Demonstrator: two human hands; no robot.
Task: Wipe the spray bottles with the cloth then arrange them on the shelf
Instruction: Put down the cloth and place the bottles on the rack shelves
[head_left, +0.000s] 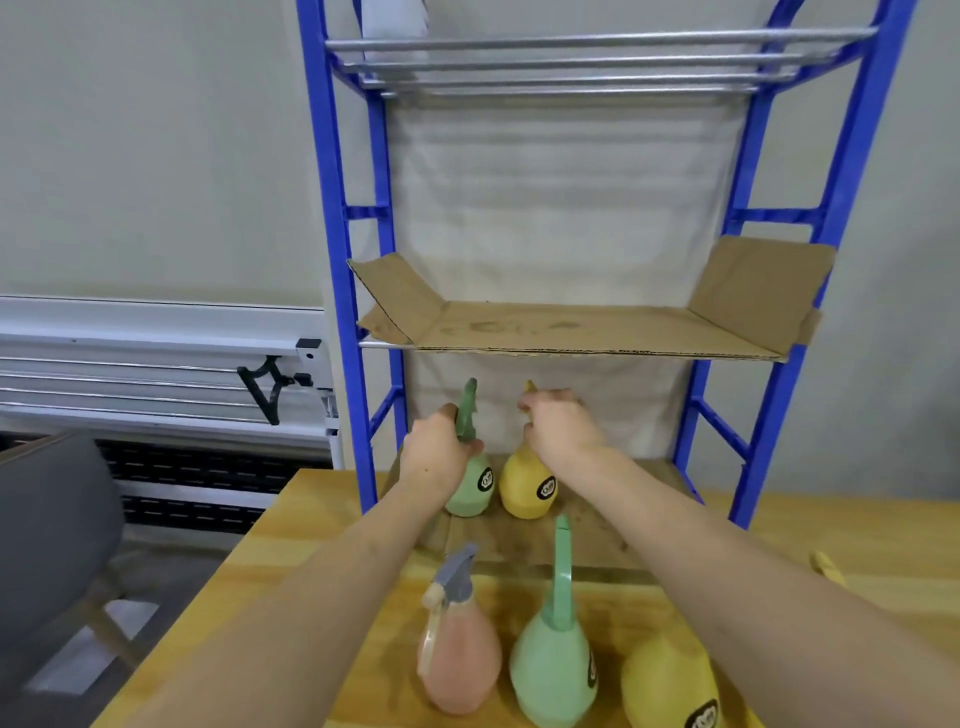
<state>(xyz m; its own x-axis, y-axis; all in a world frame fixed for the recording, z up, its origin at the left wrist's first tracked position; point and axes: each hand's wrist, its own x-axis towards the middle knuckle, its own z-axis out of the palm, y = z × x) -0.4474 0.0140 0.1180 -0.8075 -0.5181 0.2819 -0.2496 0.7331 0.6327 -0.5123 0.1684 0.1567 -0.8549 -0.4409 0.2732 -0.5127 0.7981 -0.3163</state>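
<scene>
My left hand (439, 449) grips the neck of a light green spray bottle (472, 491) standing on the lowest level of the blue shelf (343, 260). Right beside it, my right hand (561, 426) holds the trigger head of a yellow spray bottle (527, 488). Closer to me on the wooden table (332, 519) stand a pink bottle with a grey trigger (460, 654), a larger green bottle (553, 660) and another yellow bottle (670, 686), partly hidden by my right forearm. No cloth can be made out for certain.
A cardboard sheet (587, 330) with upturned side flaps lines the middle shelf. Metal rods (571, 62) form the top shelf. A grey chair (47, 535) stands left of the table. A yellow object (828, 566) lies at the table's right.
</scene>
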